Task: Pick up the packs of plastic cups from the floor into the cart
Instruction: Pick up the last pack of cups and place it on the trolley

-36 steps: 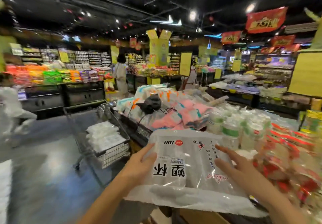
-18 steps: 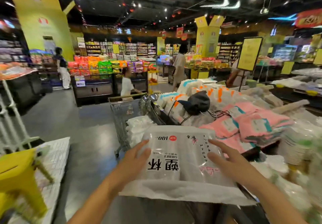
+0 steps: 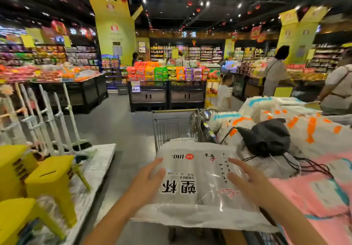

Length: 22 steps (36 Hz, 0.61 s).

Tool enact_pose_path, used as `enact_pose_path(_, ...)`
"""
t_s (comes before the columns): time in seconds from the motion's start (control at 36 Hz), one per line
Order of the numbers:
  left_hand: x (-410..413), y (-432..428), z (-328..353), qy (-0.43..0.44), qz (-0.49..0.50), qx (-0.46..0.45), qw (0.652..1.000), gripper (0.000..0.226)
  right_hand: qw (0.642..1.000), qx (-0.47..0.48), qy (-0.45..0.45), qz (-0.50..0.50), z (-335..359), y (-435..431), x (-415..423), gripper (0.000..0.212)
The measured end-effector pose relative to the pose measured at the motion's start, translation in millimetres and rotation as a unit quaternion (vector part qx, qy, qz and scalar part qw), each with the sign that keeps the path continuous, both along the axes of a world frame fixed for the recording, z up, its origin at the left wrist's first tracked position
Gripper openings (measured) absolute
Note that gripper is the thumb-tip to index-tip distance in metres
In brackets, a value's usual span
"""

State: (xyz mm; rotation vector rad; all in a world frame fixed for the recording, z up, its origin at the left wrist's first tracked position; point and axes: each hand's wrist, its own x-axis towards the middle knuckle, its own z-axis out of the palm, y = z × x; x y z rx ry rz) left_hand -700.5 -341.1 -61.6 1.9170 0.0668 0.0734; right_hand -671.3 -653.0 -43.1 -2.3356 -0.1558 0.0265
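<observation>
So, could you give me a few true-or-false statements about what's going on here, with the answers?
The left hand and right hand hold one pack of plastic cups. True.
The pack lies on the floor. False: it is held up, near the cart.
Yellow stools stand on the left. True.
The black fabric item lies in the cart. False: it rests on wrapped goods at the right.

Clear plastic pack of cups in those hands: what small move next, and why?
Probably move the clear plastic pack of cups forward and lower it into the grey wire cart: left hand and right hand hold it aloft, the cart just ahead.
</observation>
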Motion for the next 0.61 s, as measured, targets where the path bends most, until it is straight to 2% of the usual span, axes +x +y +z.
enact_pose_path(0.08,36,13,-7,0.008,0.014,-0.014,1.0,0.033,1.0,-0.022,0.01,0.019,-8,12,50,0.053)
enact_pose_path(0.19,93,34,-14,0.01,0.025,-0.02,0.999,0.042,0.999,-0.016,0.022,0.037,-12,37,114,0.053)
enact_pose_path(0.47,248,88,-22,0.005,0.036,0.011,0.999,0.038,0.998,-0.015,0.045,0.035,-20,98,270,0.056)
enact_pose_path(0.61,309,104,-31,0.009,0.028,-0.01,1.0,0.04,0.997,-0.023,0.064,0.029,-26,116,331,0.055)
